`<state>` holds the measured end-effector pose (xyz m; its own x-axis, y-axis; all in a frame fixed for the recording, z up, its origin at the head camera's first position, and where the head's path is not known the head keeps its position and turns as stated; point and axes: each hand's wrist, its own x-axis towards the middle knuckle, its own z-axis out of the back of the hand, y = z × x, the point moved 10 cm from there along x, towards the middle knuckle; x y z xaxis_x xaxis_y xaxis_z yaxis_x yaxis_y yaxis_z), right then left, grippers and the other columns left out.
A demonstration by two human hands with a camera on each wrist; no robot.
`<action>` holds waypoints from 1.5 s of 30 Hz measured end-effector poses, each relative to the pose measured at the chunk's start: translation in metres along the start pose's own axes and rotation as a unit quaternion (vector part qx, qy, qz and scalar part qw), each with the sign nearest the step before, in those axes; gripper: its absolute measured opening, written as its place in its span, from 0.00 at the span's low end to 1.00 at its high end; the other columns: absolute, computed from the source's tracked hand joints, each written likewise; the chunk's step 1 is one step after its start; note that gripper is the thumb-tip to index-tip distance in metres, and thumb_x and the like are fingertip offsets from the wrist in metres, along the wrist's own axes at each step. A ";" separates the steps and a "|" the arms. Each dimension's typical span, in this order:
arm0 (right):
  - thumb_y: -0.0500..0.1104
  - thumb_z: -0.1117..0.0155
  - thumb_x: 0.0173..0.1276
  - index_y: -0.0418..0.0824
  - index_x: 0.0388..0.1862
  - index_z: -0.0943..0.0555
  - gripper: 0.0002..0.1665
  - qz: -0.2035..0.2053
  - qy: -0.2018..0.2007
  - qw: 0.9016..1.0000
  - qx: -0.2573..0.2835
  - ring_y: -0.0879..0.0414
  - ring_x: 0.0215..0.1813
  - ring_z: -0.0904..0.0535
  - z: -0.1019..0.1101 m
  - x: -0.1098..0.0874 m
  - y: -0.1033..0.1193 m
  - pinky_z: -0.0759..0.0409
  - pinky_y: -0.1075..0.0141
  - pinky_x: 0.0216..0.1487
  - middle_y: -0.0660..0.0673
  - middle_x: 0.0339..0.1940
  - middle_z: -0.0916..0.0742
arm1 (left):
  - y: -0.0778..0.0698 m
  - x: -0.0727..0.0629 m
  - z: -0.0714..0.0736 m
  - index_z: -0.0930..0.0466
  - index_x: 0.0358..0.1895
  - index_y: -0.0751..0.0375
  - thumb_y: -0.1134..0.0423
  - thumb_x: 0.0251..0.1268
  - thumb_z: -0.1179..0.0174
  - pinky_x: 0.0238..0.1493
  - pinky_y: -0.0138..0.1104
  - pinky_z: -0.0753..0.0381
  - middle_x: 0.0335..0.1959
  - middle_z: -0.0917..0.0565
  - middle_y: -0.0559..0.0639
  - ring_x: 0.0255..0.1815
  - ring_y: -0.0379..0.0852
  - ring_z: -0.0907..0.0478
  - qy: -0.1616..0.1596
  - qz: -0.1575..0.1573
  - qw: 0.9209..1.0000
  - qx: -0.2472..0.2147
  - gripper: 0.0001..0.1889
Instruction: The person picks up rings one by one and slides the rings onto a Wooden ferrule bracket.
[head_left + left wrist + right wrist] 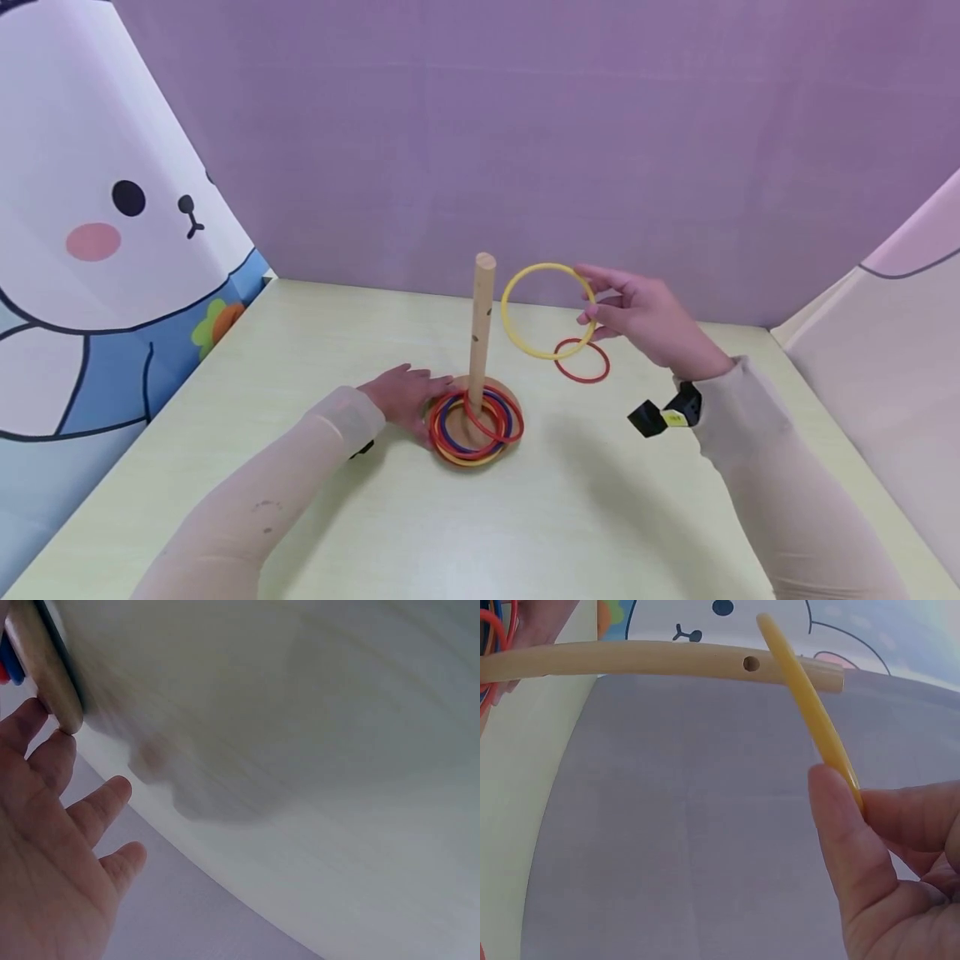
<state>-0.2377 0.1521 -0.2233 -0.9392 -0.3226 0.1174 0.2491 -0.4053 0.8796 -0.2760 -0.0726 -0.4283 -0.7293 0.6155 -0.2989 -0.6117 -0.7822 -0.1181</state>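
A yellow ring (512, 327) is pinched between the thumb and fingers of my right hand (637, 317), raised to the right of a wooden post (480, 325). In the right wrist view this ring (810, 697) shows nearly edge-on and overlaps the upper end of the post (652, 658). The post stands upright on a round wooden base (510, 385). Several red, blue and yellow rings (442, 446) lie around its foot, one red ring tilted over the others. My left hand (405, 398) rests at the base's left side, fingertips touching the edge (64, 697), its other fingers loosely extended.
Behind my right hand a single red ring (582, 379) lies on the pale table (570, 517). A purple backdrop (525, 150) rises at the table's far edge. Printed cloth panels stand at the left (97, 333) and right (900, 375).
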 end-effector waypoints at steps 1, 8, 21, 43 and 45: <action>0.28 0.48 0.70 0.38 0.73 0.37 0.32 0.001 0.003 1.000 0.000 0.61 0.41 0.17 -0.002 0.001 0.002 0.17 0.63 0.43 0.33 0.55 0.24 | 0.000 0.000 0.000 0.39 0.73 0.49 0.39 0.41 0.26 0.70 0.56 0.48 0.72 0.35 0.49 0.70 0.60 0.38 0.000 0.000 1.000 0.000 0.52; 0.27 0.48 0.70 0.37 0.72 0.36 0.31 0.022 0.002 1.000 0.001 0.60 0.40 0.17 -0.006 0.005 0.021 0.17 0.63 0.42 0.34 0.52 0.23 | -0.001 -0.001 0.002 0.37 0.72 0.51 0.40 0.41 0.26 0.69 0.56 0.47 0.71 0.34 0.49 0.69 0.60 0.37 -0.004 -0.002 1.000 0.002 0.51; 0.29 0.44 0.69 0.39 0.71 0.35 0.32 0.036 -0.014 0.999 0.025 0.60 0.41 0.17 -0.007 0.015 0.046 0.17 0.64 0.43 0.37 0.50 0.24 | 0.002 -0.003 0.002 0.39 0.73 0.53 0.40 0.40 0.26 0.69 0.56 0.47 0.69 0.31 0.50 0.69 0.60 0.37 0.000 0.002 1.000 0.005 0.53; 0.26 0.48 0.69 0.35 0.71 0.35 0.31 0.064 -0.010 0.996 0.069 0.58 0.38 0.18 -0.030 0.039 0.056 0.16 0.59 0.43 0.36 0.48 0.25 | 0.002 0.000 -0.001 0.38 0.72 0.51 0.41 0.41 0.25 0.69 0.55 0.46 0.68 0.30 0.49 0.68 0.59 0.36 -0.004 -0.002 1.000 0.000 0.51; 0.26 0.49 0.69 0.34 0.71 0.35 0.31 0.066 -0.010 0.995 0.076 0.58 0.37 0.19 -0.032 0.040 0.057 0.16 0.60 0.42 0.35 0.48 0.25 | 0.001 0.000 -0.001 0.37 0.72 0.50 0.41 0.41 0.25 0.70 0.55 0.46 0.69 0.31 0.49 0.68 0.59 0.36 -0.005 -0.003 1.000 -0.004 0.51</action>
<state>-0.2536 0.0885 -0.1837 -0.9052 -0.3475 0.2447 0.3340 -0.2256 0.9152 -0.2763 -0.0735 -0.4289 -0.7282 0.6216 -0.2886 -0.6141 -0.7788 -0.1280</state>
